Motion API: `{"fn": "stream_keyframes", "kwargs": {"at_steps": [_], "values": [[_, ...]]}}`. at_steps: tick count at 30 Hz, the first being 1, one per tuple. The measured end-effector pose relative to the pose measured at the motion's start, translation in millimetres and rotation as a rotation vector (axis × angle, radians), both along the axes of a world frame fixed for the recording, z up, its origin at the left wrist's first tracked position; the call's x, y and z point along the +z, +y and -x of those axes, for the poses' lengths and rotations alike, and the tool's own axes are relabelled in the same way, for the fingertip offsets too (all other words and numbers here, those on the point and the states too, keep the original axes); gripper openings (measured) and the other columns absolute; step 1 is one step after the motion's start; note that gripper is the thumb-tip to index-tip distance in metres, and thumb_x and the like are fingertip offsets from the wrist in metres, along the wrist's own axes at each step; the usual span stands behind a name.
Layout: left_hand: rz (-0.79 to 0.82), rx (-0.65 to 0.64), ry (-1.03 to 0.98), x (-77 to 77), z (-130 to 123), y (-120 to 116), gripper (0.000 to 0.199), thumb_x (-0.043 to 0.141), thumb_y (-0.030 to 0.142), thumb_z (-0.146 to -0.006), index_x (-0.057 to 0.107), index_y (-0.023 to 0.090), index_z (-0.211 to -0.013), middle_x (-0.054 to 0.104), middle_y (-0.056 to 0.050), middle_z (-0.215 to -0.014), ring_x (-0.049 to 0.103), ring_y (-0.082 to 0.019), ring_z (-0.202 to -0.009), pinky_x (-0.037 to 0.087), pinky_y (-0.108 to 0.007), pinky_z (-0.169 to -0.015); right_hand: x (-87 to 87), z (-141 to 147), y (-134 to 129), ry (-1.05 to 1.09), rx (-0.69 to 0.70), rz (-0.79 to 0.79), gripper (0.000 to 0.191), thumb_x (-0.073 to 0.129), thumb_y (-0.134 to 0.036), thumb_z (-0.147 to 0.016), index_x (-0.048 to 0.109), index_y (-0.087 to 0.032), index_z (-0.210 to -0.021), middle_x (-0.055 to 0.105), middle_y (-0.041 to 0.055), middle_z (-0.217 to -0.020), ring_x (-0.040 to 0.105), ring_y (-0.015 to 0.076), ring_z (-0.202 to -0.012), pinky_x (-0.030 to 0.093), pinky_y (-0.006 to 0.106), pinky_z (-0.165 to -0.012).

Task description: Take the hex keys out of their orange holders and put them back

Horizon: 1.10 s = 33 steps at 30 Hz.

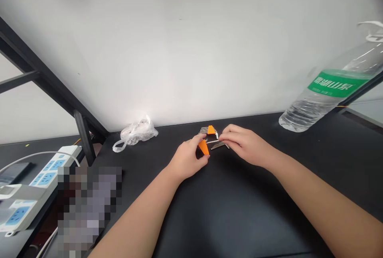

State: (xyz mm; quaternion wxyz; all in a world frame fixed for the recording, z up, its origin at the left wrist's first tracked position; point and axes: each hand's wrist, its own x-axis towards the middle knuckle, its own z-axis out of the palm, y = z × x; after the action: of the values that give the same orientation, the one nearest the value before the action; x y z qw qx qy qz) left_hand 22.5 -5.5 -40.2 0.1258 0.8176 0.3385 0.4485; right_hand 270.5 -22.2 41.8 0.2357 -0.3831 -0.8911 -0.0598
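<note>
Pinching an orange holder (pixel 204 147) between thumb and fingers, the person's left hand (pixel 190 157) works just below the centre of the frame. The right hand (pixel 241 141), to its right, has its fingertips closed on a slim metal key (pixel 213 141), which reaches across toward the orange holder; whether its end sits in a slot cannot be told. Beneath and beside that key, several loose keys (pixel 219 146) lie together on the black bench (pixel 191 210). A second orange piece (pixel 211 129), with a row of metal keys (pixel 204 130) at its left, lies just beyond the hands, near the wall (pixel 179 50).

A crumpled plastic bag (pixel 139 130) rests left of centre against the back edge. At the upper right a large clear bottle (pixel 329 84) with a green label stands tilted in view. A white power strip (pixel 44 180) with blue sockets runs along the lower left, beside a black frame bar (pixel 54 86).
</note>
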Motion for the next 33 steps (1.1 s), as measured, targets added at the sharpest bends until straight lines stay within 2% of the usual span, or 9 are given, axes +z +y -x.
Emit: {"fn": "stream_keyframes", "kwargs": {"at_steps": [7, 11, 17, 21, 26, 33], "values": [[0.005, -0.065, 0.043, 3.2, 0, -4, 0.064, 0.070, 0.029, -0.086, 0.049, 0.027, -0.146, 0.069, -0.004, -0.133, 0.068, -0.025, -0.120, 0.055, -0.041, -0.104, -5.9, 5, -2, -0.051, 0.056, -0.056, 0.029, 0.046, -0.021, -0.101, 0.073, -0.027, -0.112, 0.065, 0.0071, -0.111, 0.064, 0.0184, -0.083, 0.053, 0.034, -0.072], [0.019, -0.094, 0.045, 5.7, -1, -6, 0.060, 0.069, 0.026, -0.086, 0.051, 0.027, -0.143, 0.071, -0.004, -0.128, 0.070, -0.024, -0.113, 0.056, -0.039, -0.099, -12.6, 14, 0, 0.003, 0.108, 0.027, 0.030, 0.047, -0.014, -0.099, 0.066, -0.027, -0.119, 0.064, 0.0060, -0.113, 0.063, 0.0184, -0.089, 0.054, 0.034, -0.077], [0.016, -0.126, 0.006, 5.7, -2, -5, 0.056, 0.069, 0.024, -0.086, 0.052, 0.027, -0.140, 0.071, -0.004, -0.125, 0.071, -0.023, -0.108, 0.058, -0.038, -0.095, -20.9, 24, 2, 0.140, 0.138, 0.181, 0.021, 0.052, -0.011, -0.092, 0.058, -0.025, -0.107, 0.062, 0.0045, -0.106, 0.062, 0.0174, -0.085, 0.054, 0.032, -0.072], [-0.012, -0.064, -0.019, 2.3, -2, -1, 0.057, 0.070, 0.026, -0.087, 0.053, 0.027, -0.141, 0.068, -0.006, -0.132, 0.069, -0.024, -0.112, 0.057, -0.039, -0.097, -16.1, 12, 6, 0.051, 0.018, 0.129, 0.011, 0.055, -0.017, -0.092, 0.059, -0.024, -0.099, 0.061, 0.0043, -0.105, 0.060, 0.0162, -0.078, 0.051, 0.032, -0.069], [-0.102, -0.058, -0.034, -1.2, -3, 2, 0.051, 0.066, 0.024, -0.091, 0.056, 0.029, -0.141, 0.066, -0.004, -0.132, 0.065, -0.020, -0.114, 0.055, -0.039, -0.101, -12.5, -15, 18, -0.173, -0.151, 0.083, 0.012, 0.057, -0.023, -0.093, 0.068, -0.024, -0.098, 0.061, 0.0042, -0.104, 0.060, 0.0161, -0.073, 0.048, 0.032, -0.068], [-0.122, -0.070, -0.040, -2.3, -3, 1, 0.044, 0.063, 0.026, -0.095, 0.059, 0.029, -0.139, 0.065, -0.005, -0.131, 0.065, -0.019, -0.112, 0.057, -0.037, -0.097, -15.9, -14, 21, -0.237, -0.211, 0.057, 0.013, 0.056, -0.022, -0.093, 0.066, -0.023, -0.103, 0.061, 0.0042, -0.104, 0.058, 0.0157, -0.072, 0.045, 0.030, -0.065]]}}
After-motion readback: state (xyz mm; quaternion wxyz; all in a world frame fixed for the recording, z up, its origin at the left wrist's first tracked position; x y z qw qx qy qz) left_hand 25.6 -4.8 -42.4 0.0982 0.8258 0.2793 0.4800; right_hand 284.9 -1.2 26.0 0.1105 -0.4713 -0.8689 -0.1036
